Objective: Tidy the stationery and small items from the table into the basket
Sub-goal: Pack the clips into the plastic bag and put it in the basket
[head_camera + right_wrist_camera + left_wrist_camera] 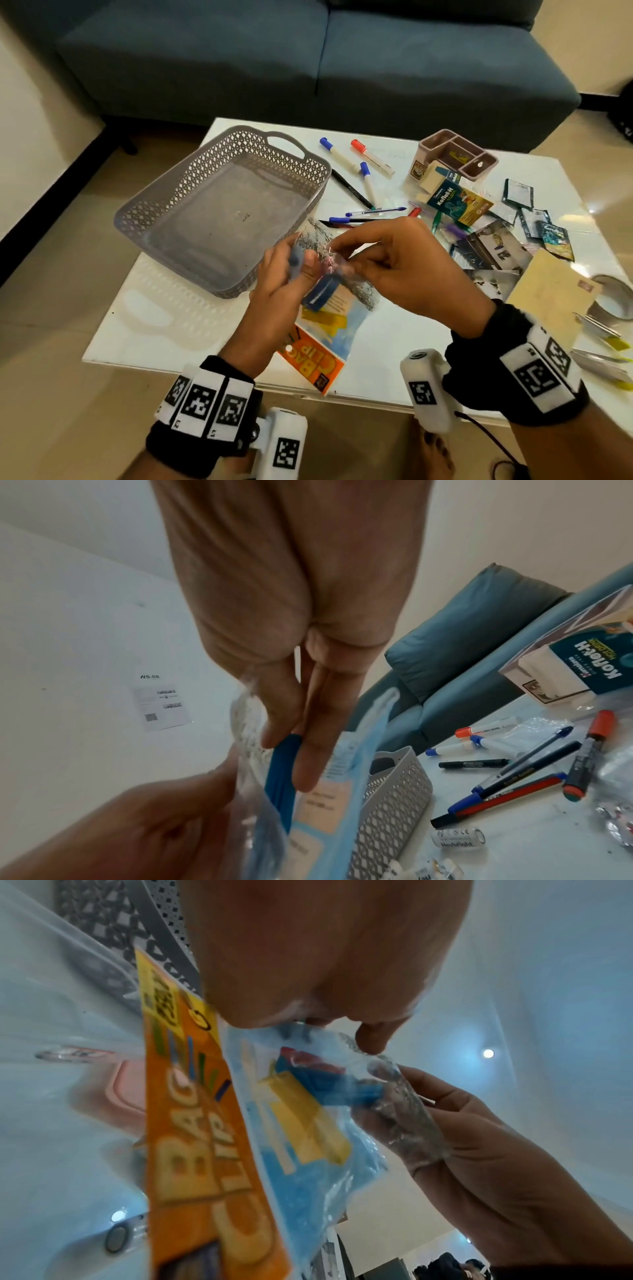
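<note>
Both hands hold a clear bag-clip packet (330,308) with an orange header card above the table's near edge. My left hand (301,262) grips the packet's upper left edge, thumb on the plastic. My right hand (337,253) pinches the packet's open top. In the right wrist view its fingers (308,764) reach into the packet and pinch a blue clip (282,775). The left wrist view shows the packet (308,1145) with a yellow clip inside and the right hand (479,1137) behind the plastic. The grey lattice basket (191,174) stands empty just left of the hands.
Markers and pens (368,174) lie right of the basket. Behind them stand a brown organiser (459,154) and a Koflet-H pack (455,202). Photos and sachets (493,246), an envelope (551,294) and a tape roll (613,298) fill the right side. A blue sofa (308,61) stands behind the table.
</note>
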